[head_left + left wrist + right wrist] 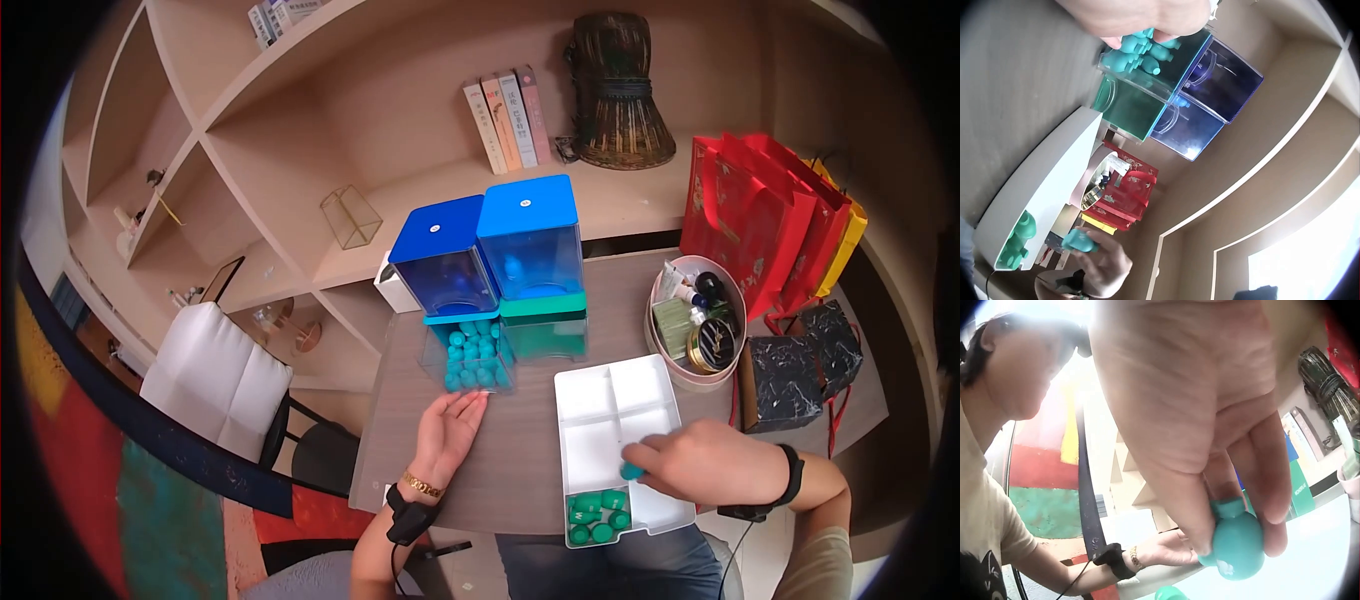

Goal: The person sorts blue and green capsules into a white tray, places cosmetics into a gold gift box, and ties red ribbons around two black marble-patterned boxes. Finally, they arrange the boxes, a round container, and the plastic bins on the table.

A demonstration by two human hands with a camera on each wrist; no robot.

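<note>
My right hand (715, 465) pinches a small teal bottle-shaped piece (1239, 547) between thumb and fingers, over the white divided tray (590, 385). The piece has a round body and a short neck. In the tray's front-left compartment lie several green pieces (598, 515) of similar shape. My left hand (448, 430) lies palm up on the table, its fingertips at the front of a clear drawer (432, 372). That drawer is pulled out and holds many teal pieces (472, 352). In the left wrist view my left fingers overlap the drawer's front edge.
Two blue boxes (530, 240) stand on the drawer units, beside a closed green drawer (545, 338). Right of the tray are a round pink container (655, 335) of small items, black marbled boxes (782, 385) and red gift bags (745, 225). Shelves with books (508, 120) rise behind.
</note>
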